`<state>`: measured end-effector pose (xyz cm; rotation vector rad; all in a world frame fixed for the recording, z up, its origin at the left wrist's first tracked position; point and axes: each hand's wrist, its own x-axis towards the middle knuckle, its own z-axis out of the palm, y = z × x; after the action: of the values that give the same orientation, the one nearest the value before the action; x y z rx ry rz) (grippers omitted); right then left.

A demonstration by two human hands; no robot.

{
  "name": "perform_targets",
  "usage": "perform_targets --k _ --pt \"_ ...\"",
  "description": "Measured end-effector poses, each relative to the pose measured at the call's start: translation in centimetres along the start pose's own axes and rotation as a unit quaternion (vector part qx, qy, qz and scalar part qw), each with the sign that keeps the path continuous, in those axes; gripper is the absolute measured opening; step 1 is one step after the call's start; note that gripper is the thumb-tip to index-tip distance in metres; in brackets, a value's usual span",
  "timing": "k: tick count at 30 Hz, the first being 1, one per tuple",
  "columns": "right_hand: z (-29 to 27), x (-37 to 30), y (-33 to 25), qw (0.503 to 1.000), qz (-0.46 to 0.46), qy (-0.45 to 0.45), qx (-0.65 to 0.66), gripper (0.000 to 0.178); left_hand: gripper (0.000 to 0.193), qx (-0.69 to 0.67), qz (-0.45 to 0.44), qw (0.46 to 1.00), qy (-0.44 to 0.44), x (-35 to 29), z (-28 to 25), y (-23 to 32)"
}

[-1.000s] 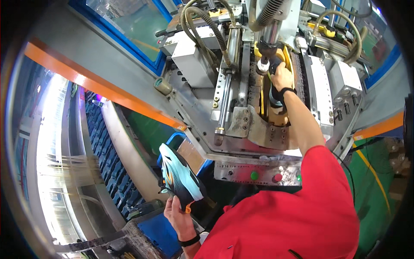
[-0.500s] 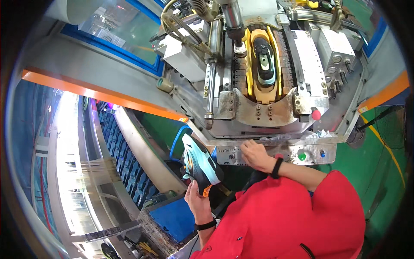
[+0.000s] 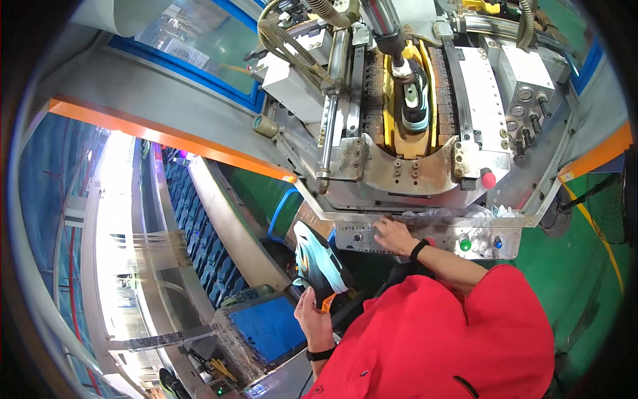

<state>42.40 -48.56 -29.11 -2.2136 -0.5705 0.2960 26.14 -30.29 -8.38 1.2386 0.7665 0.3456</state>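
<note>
Your left grip (image 3: 314,326) pinches the lower end of a light-blue and black shoe (image 3: 320,261), held up left of the control panel (image 3: 448,247); your right grip (image 3: 397,239), loosely spread, lies at that panel; a second shoe (image 3: 413,101) sits in the machine (image 3: 405,179) between yellow side walls (image 3: 389,110)

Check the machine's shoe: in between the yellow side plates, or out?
In: the black-and-light-blue shoe sits between the yellow side plates, with the tan base showing past its near end.
</note>
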Motion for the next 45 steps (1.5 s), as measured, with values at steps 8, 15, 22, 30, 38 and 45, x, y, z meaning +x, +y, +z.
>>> perform_targets --k 8,15,22,30,38,45 --pt "1.0 -2.8 2.2 0.997 -0.065 0.051 0.012 0.049 0.021 -0.081 -0.059 0.995 0.016 -0.7 0.9 -2.0" --pt "-0.5 -5.1 -0.5 0.993 -0.104 0.049 0.032 0.046 0.023 -0.094 -0.061 0.993 0.024 -3.7 0.6 -2.8" --pt "0.7 -4.8 -2.4 0.983 -0.156 -0.044 0.081 0.037 0.029 -0.069 -0.041 0.985 0.155 -7.6 -2.9 -4.1" --pt "5.5 -3.0 -10.1 0.953 -0.192 -0.174 0.155 0.029 0.025 -0.208 -0.059 0.916 0.337 -15.6 -15.3 -12.3" --pt "8.5 0.9 -34.3 0.906 -0.36 -0.187 0.125 0.026 0.021 -0.284 -0.062 0.757 0.585 -23.0 -32.4 -24.2" --pt "12.7 -2.9 -64.3 0.71 -0.698 -0.075 0.058 0.035 0.034 -0.071 -0.114 0.57 0.81 -32.8 -52.0 -38.5"
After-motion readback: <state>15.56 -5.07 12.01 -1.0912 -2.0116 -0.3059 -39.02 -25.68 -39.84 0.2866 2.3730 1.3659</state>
